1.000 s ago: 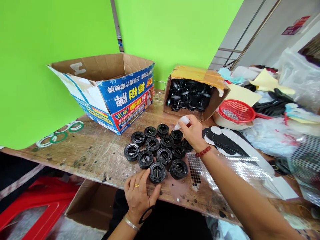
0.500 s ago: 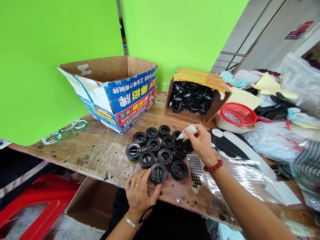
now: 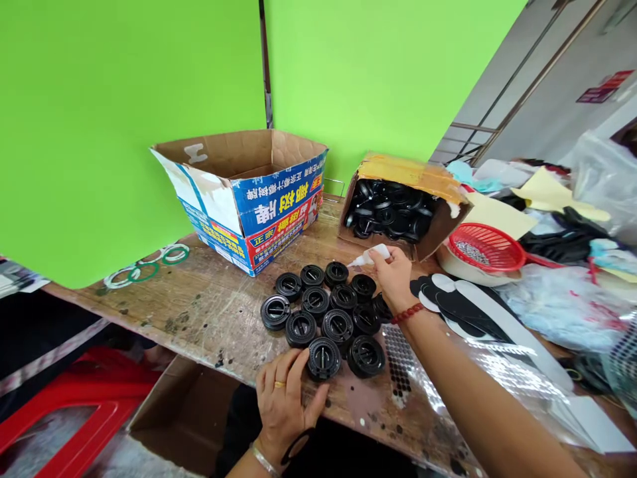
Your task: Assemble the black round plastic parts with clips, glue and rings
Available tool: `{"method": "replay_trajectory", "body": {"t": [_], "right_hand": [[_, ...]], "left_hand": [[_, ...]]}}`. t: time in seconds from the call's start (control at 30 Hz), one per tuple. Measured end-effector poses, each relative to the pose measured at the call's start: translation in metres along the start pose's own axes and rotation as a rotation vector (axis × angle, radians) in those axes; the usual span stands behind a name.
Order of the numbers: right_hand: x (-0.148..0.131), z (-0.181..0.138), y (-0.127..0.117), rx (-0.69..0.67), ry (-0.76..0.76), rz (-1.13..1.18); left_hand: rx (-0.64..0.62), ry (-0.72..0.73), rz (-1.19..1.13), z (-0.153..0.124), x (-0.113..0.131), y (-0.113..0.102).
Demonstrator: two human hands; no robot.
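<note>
Several round black plastic discs (image 3: 328,310) lie grouped on the worn wooden table (image 3: 209,312). My left hand (image 3: 283,397) rests at the table's near edge, fingers spread, thumb and forefinger touching the nearest disc (image 3: 323,358). My right hand (image 3: 393,275) is closed on a small white squeeze bottle (image 3: 371,255), its nozzle pointing left above the far discs.
An open blue-and-red printed carton (image 3: 249,192) stands behind the discs. A brown box (image 3: 403,206) on its side holds more black discs. A red basket (image 3: 485,247), black and white soles (image 3: 462,302), a dotted sheet (image 3: 398,348) and plastic bags lie to the right. Rings (image 3: 144,265) at left.
The view has shifted, so everything sits lower and further right. My right hand with the bottle moved slightly back over the far discs. My left hand kept its place at the nearest disc.
</note>
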State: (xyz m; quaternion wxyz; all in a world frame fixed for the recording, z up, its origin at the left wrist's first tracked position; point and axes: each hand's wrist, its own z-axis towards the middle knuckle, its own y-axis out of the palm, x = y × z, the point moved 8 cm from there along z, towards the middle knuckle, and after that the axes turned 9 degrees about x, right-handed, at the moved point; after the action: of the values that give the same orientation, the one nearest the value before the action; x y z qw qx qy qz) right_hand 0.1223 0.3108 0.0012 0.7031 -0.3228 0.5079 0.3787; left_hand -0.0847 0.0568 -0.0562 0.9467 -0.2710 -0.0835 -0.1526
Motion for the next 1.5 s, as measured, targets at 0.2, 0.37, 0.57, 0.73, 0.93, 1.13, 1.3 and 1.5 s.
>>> {"method": "replay_trajectory", "body": {"t": [0.2,0.37,0.57,0.73,0.93,1.13,1.3,1.5], "right_hand": [[0.003,0.002,0.012,-0.015,-0.051,-0.045],[0.0,0.001,0.015,-0.031,-0.089,-0.098],[-0.015,-0.01,0.013,-0.152,-0.206,-0.181],[-0.029,-0.027,0.009,-0.224,-0.23,-0.219],[-0.032,-0.041,0.027,-0.293,-0.198,-0.143],[-0.029,-0.036,0.051,-0.263,-0.21,-0.139],[-0.025,-0.024,0.056,-0.189,-0.185,-0.144],[-0.01,-0.002,0.043,-0.105,-0.085,-0.1]], "left_hand": [[-0.02,-0.032,-0.006,-0.001,-0.001,0.001],[-0.003,-0.024,-0.003,0.001,0.0,0.0],[0.048,-0.045,-0.012,0.008,0.003,-0.004],[0.046,-0.04,-0.012,0.01,0.004,-0.004],[0.04,-0.029,-0.015,0.009,0.004,-0.005],[0.047,-0.048,-0.016,0.011,0.004,-0.005],[0.057,-0.081,-0.014,0.006,0.001,-0.003],[0.016,-0.022,0.02,-0.003,-0.002,0.001]]}}
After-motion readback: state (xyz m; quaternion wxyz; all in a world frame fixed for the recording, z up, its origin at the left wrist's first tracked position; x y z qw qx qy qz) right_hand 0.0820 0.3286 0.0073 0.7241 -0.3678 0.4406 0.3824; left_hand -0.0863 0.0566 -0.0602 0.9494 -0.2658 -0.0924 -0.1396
